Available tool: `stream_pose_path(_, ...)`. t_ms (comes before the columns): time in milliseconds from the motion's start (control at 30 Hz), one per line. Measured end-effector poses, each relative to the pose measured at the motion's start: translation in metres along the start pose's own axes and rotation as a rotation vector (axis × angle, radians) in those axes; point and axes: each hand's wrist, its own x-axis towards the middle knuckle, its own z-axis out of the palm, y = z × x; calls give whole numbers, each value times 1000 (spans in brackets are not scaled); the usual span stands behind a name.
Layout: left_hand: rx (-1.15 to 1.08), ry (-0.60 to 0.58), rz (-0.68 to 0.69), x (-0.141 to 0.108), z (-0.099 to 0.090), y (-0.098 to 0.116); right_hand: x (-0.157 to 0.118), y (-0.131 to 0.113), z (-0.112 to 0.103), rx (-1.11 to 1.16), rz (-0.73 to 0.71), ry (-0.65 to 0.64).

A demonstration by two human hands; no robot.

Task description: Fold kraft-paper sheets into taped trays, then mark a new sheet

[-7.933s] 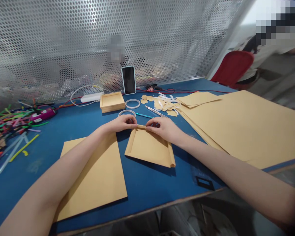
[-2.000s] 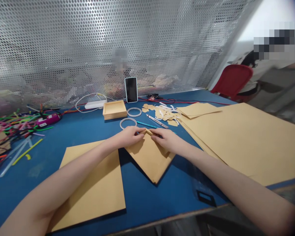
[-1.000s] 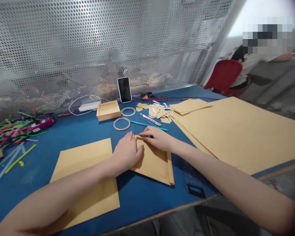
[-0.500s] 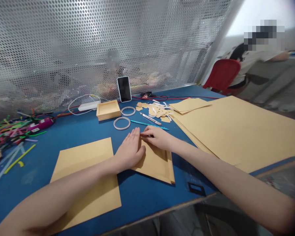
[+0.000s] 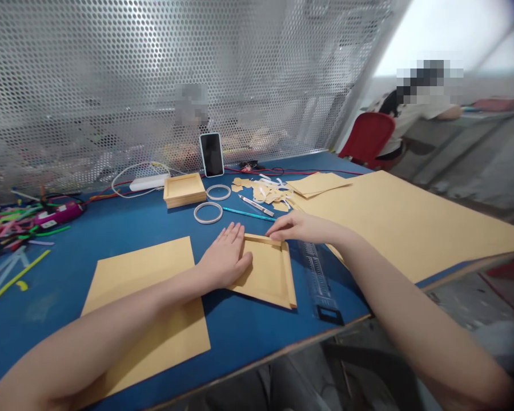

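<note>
A tan paper piece (image 5: 263, 268) with narrow raised edges along its far and right sides lies on the blue table. My left hand (image 5: 225, 257) rests flat on its left part, fingers stretched forward. At its far right corner, my right hand (image 5: 293, 226) has its fingers pressed together on the folded edge. Under my left forearm is a flat tan sheet (image 5: 154, 274). A clear ruler (image 5: 319, 279) lies right of the folded piece.
Behind the hands are two tape rolls (image 5: 208, 212), a blue stick (image 5: 248, 214), a craft knife (image 5: 256, 205), paper scraps (image 5: 269, 191), stacked paper trays (image 5: 184, 191) and a phone (image 5: 212, 154). Large tan sheets (image 5: 402, 222) lie right, colourful strips (image 5: 12, 222) left. A person sits beyond.
My right hand has slid right along the far edge to the corner, uncovering the raised strip. My left hand stays in place. The view has shifted slightly, and more of the ruler shows.
</note>
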Motion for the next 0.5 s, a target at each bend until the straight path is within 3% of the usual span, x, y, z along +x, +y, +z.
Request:
stream_pose_path(300,17,3,9,-1,-1,0,-13,-7,15,-169,-151,142)
stream_pose_path(500,36,-6,37,-2,-4,1,-13,-7,18,-247,-177,140)
